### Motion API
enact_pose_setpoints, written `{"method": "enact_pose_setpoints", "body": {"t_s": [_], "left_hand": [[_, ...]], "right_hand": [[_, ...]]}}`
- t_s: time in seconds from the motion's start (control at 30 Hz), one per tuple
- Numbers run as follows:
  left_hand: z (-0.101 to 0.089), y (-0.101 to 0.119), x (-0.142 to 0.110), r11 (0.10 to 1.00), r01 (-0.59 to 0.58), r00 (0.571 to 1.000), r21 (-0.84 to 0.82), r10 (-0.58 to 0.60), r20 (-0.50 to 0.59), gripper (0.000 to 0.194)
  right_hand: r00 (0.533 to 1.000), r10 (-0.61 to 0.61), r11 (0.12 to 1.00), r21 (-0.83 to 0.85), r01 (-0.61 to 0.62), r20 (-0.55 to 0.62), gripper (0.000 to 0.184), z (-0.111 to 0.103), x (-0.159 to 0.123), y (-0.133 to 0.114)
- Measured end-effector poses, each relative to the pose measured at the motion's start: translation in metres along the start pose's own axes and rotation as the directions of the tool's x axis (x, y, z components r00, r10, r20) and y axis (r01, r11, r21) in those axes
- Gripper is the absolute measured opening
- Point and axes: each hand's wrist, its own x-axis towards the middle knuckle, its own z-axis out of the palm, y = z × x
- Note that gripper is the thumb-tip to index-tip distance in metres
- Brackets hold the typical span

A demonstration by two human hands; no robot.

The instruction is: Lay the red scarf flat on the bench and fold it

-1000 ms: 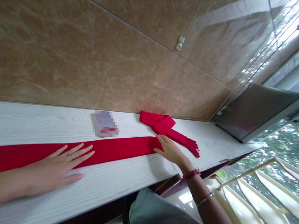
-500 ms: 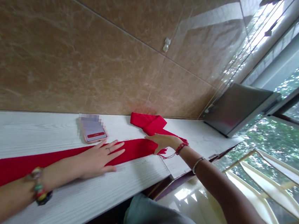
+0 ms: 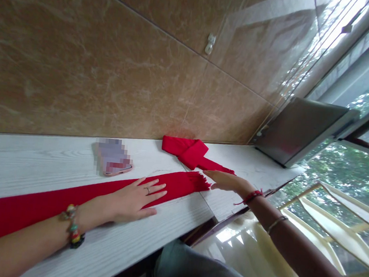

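Note:
A long red scarf lies stretched flat along the white wooden tabletop, its fringed end near the middle. My left hand rests flat on the scarf with fingers spread, open. My right hand hovers flat and open just past the scarf's fringe, fingers pointing left, beside a second red scarf that lies folded against the wall.
A phone lies on the table behind the long scarf. A grey laptop stands open at the table's far right end by a window. A brown marble wall runs along the back. My knee shows under the table's edge.
My left hand has slid rightward along the scarf. My right hand has come off the scarf's end and moved right, leaving the fringe uncovered.

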Motion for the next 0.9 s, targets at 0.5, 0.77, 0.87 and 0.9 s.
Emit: {"method": "enact_pose_setpoints", "body": {"t_s": [0.5,0.77,0.87,0.9], "left_hand": [[0.003,0.004,-0.012,0.999,0.035,0.999,0.024,-0.035,-0.016,0.052],[-0.001,0.011,-0.016,0.995,0.095,0.995,0.011,-0.095,0.004,0.055],[-0.001,0.011,-0.022,0.993,0.115,0.993,0.021,-0.115,0.015,0.054],[-0.001,0.011,-0.027,0.992,0.122,0.992,0.025,-0.122,0.022,0.054]], "right_hand": [[0.974,0.209,0.958,0.183,-0.222,0.089,0.055,0.064,-0.013,-0.040],[0.989,0.133,0.965,0.238,-0.113,-0.066,0.053,0.059,0.005,-0.053],[0.995,0.104,0.968,0.229,-0.103,0.008,0.053,0.065,0.011,-0.055],[0.992,0.124,0.969,0.210,-0.126,0.026,0.052,0.068,0.010,-0.051]]}}
